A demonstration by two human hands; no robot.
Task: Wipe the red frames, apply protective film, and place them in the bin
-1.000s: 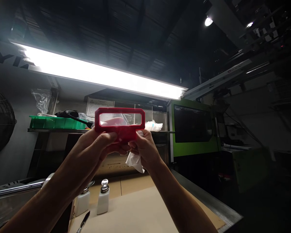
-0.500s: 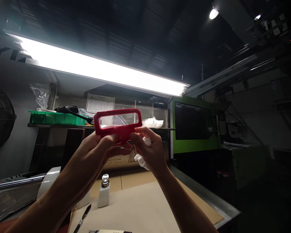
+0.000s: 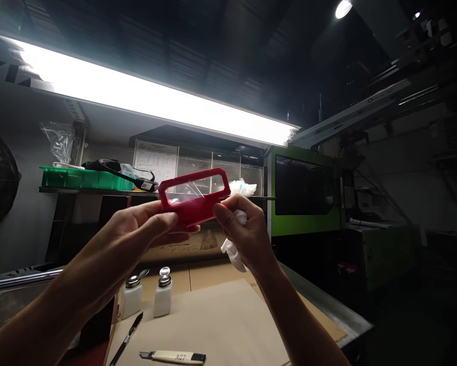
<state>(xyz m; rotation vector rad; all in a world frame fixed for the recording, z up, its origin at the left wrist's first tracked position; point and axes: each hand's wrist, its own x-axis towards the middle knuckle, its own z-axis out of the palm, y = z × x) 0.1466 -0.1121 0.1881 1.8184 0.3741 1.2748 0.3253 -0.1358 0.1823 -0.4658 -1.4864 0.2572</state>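
Observation:
A red plastic frame [image 3: 197, 211] with a long window-like opening is raised in front of me under the lamp. My left hand [image 3: 148, 223] pinches its lower left part, thumb on the near face and fingers behind. At its lower right end, my right hand [image 3: 245, 229] grips it between thumb and forefinger. A crumpled white tissue [image 3: 234, 254] is tucked in the curled fingers of my right hand. The frame tilts, its right end higher. Its lower part is partly covered by my thumbs.
Two white pump bottles [image 3: 162, 297], a black pen [image 3: 127, 338] and a cream utility knife [image 3: 173, 357] lie or stand on the cardboard-covered bench [image 3: 220, 320]. Behind is a shelf with a green bin [image 3: 79, 179]. A bright tube light [image 3: 155, 96] hangs above; a green machine [image 3: 304, 193] stands right.
The red frame has moved slightly right and tipped, its right end rising. My right hand has shifted right with it. The view has shifted, showing the second bottle and whole knife.

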